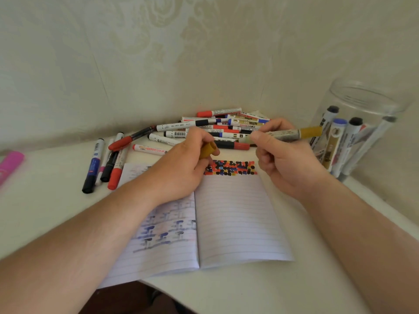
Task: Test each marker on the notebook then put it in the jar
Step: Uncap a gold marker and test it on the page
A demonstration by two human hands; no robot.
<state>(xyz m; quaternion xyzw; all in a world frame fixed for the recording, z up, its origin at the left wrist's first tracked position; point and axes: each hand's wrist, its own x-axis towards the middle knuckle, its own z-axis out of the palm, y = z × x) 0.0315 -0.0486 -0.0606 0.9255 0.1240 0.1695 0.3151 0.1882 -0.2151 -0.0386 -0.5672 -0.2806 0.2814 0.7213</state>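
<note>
Now the right hand [281,155] grips a gold-ended grey marker [288,134] above the open lined notebook [238,214]; the left hand [181,168] pinches its gold cap [207,150]. Clear plastic jar [362,132] stands right. Uncapped ink could smear skin.

One head-worn wide-angle camera is looking forward and down, sitting close above both hands [231,159], taking in the surface [45,211] around them.
</note>
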